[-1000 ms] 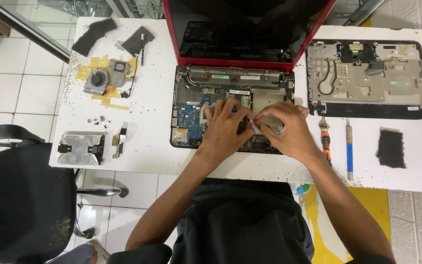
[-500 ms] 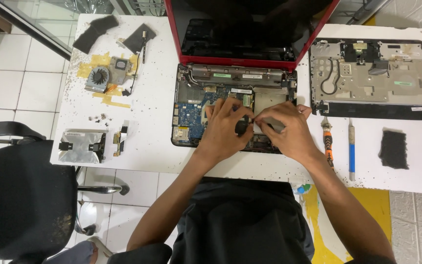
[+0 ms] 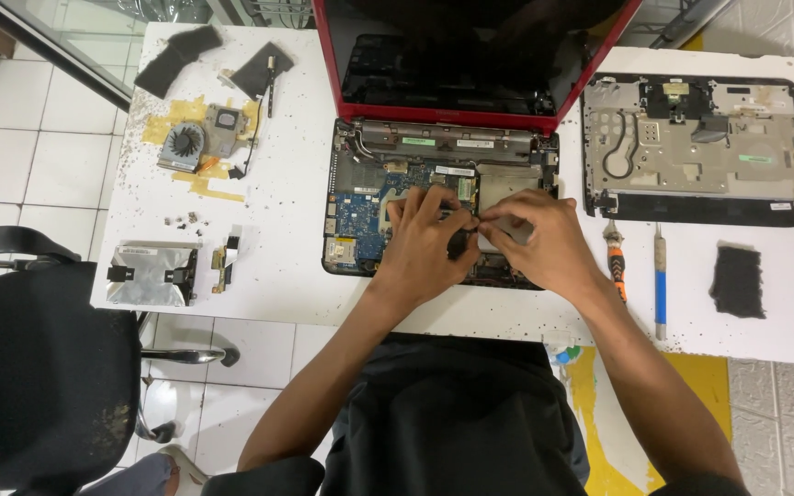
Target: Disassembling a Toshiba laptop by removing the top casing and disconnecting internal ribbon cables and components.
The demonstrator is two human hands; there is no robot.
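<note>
A red laptop [image 3: 470, 55] lies open on the white table [image 3: 277, 239], its base stripped so the blue motherboard [image 3: 360, 211] shows. Both my hands work over the middle of that base, fingertips meeting. My left hand [image 3: 429, 243] rests on the board with its fingers curled around a small black part [image 3: 459, 243]. My right hand [image 3: 549, 248] pinches a flat grey piece [image 3: 510, 226] right beside it. What lies under my palms is hidden.
The removed top cover [image 3: 696, 147] lies face down at the right. Below it are an orange screwdriver [image 3: 616, 262], a blue tool [image 3: 660, 280] and a black pad [image 3: 737, 280]. At the left are a fan with heatsink [image 3: 190, 142], a silver drive [image 3: 151, 273], loose screws [image 3: 186, 220] and a black chair [image 3: 29, 386].
My hands stay over the same spot of the laptop base. The fingertips have drawn closer together around the small parts.
</note>
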